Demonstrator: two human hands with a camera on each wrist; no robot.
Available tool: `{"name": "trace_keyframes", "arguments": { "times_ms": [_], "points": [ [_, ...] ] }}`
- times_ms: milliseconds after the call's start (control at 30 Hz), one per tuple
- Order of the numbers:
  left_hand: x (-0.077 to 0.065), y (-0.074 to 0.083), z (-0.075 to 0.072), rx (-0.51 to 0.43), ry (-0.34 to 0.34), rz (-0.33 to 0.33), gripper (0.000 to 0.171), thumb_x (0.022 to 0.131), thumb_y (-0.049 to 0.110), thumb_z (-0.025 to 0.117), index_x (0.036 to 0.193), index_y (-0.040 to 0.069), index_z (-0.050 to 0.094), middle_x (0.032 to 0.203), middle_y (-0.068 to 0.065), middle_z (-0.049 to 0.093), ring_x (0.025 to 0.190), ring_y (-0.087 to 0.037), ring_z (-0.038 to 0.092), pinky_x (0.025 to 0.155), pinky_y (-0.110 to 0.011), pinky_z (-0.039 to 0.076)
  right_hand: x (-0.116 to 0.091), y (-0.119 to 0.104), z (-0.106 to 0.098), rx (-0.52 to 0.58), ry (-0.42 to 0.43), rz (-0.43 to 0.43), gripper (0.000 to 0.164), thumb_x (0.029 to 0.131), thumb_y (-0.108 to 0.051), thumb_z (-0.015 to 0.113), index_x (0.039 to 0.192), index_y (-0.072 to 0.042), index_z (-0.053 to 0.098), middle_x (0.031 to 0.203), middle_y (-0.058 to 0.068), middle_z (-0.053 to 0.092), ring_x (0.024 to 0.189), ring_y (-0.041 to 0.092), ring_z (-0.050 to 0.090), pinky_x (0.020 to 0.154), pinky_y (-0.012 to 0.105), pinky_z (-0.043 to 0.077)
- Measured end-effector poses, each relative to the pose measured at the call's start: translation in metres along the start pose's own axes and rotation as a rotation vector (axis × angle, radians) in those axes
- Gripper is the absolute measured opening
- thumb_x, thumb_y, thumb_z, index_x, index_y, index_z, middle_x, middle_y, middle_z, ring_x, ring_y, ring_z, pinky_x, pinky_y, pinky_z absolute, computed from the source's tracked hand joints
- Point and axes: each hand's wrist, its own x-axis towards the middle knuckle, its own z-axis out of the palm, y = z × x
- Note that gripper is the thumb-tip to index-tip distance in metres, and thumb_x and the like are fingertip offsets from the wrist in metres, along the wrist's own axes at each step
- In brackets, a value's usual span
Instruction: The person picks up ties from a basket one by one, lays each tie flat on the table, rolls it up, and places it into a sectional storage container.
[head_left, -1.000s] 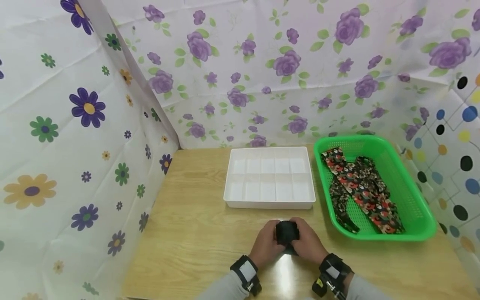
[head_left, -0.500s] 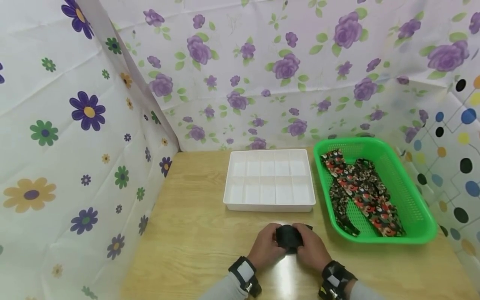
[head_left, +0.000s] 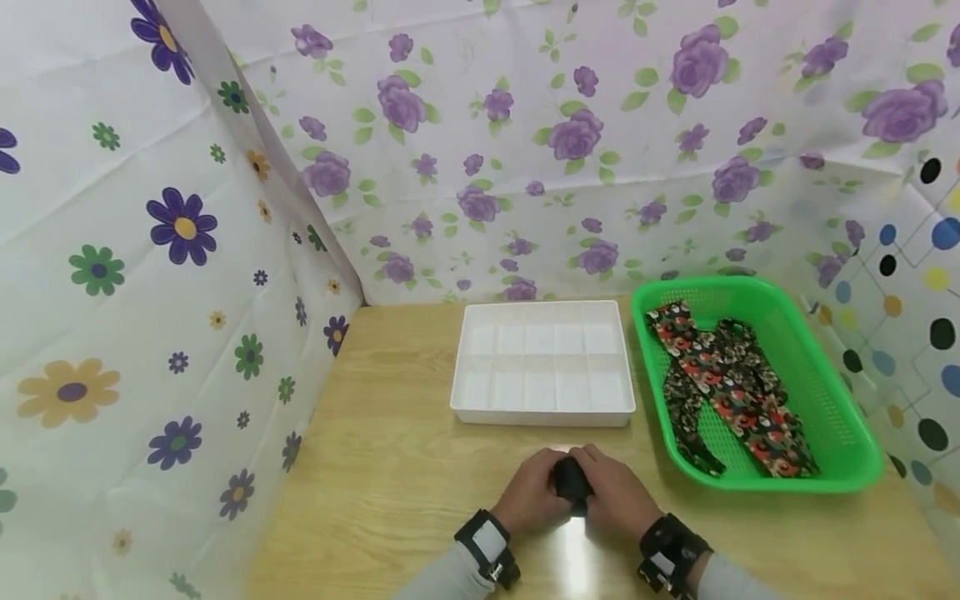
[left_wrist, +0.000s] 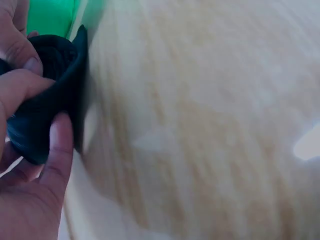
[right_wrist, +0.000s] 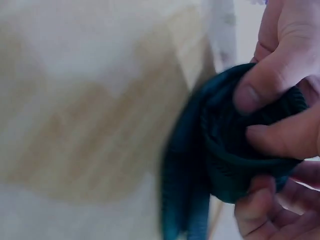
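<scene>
Both hands hold one rolled strip of dark cloth (head_left: 572,481) low over the table, in front of the white tray. My left hand (head_left: 531,492) grips it from the left and my right hand (head_left: 617,497) from the right. In the left wrist view, fingers and a thumb wrap the dark roll (left_wrist: 30,125), and a loose flap stands up beside it. Seen from the right wrist, thumbs press into the hollow of the roll (right_wrist: 232,172) while a tail hangs down at its left. The cloth's exact kind cannot be told.
Behind the hands sits a white tray (head_left: 543,418) divided into several compartments. At right stands a green basket (head_left: 832,400) with patterned dark and red cloth pieces (head_left: 723,383) in it. Flower-printed sheets (head_left: 480,167) rise behind and to the left of the wooden table (head_left: 375,467).
The hands have drawn closer together over the cloth, so less of it shows. Its corner, which poked out past the right hand half a second ago, is out of sight in the head view.
</scene>
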Motion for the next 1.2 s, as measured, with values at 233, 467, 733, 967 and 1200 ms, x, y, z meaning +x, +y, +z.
{"name": "trace_keyframes", "arguments": {
  "times_ms": [233, 467, 733, 967, 1200],
  "points": [
    [-0.003, -0.006, 0.005, -0.118, -0.032, -0.034, 0.061, 0.081, 0.013, 0.087, 0.136, 0.014, 0.061, 0.115, -0.002, 0.066, 0.088, 0.003, 0.056, 0.075, -0.015, 0.052, -0.009, 0.028, 0.021, 0.307, 0.068, 0.093, 0.069, 0.076, 0.02, 0.065, 0.132, -0.021, 0.058, 0.127, -0.003, 0.067, 0.121, 0.02, 0.066, 0.1, 0.046, 0.055],
    [-0.003, -0.008, 0.008, -0.211, -0.054, -0.09, 0.063, 0.08, 0.01, 0.087, 0.137, 0.013, 0.06, 0.1, 0.003, 0.067, 0.08, 0.002, 0.06, 0.072, -0.017, 0.054, -0.016, 0.029, 0.027, 0.4, 0.079, 0.182, 0.063, 0.08, 0.015, 0.073, 0.134, -0.014, 0.057, 0.134, 0.008, 0.066, 0.127, 0.029, 0.063, 0.104, 0.051, 0.053],
    [-0.004, -0.008, 0.008, -0.189, -0.111, -0.079, 0.063, 0.08, 0.011, 0.086, 0.137, 0.009, 0.06, 0.091, 0.005, 0.068, 0.074, 0.003, 0.06, 0.069, -0.016, 0.053, -0.011, 0.022, 0.008, -0.043, -0.024, -0.004, 0.063, 0.075, -0.012, 0.084, 0.133, -0.017, 0.06, 0.116, 0.0, 0.066, 0.105, 0.019, 0.06, 0.088, 0.045, 0.055],
    [-0.006, -0.006, 0.007, -0.259, -0.118, -0.096, 0.062, 0.079, 0.005, 0.085, 0.135, 0.013, 0.06, 0.099, 0.001, 0.07, 0.077, 0.001, 0.063, 0.071, -0.017, 0.055, -0.022, 0.029, 0.027, 0.168, 0.045, 0.12, 0.062, 0.074, -0.002, 0.085, 0.126, -0.021, 0.058, 0.114, -0.003, 0.07, 0.103, 0.014, 0.066, 0.086, 0.039, 0.054],
    [0.005, -0.004, 0.0, -0.147, -0.053, -0.03, 0.056, 0.076, 0.002, 0.084, 0.127, 0.015, 0.064, 0.082, 0.005, 0.064, 0.065, 0.002, 0.055, 0.059, -0.017, 0.05, -0.015, 0.027, 0.016, 0.156, 0.091, 0.105, 0.063, 0.077, -0.004, 0.083, 0.133, -0.016, 0.056, 0.125, 0.003, 0.067, 0.115, 0.021, 0.065, 0.095, 0.046, 0.055]
  ]
}}
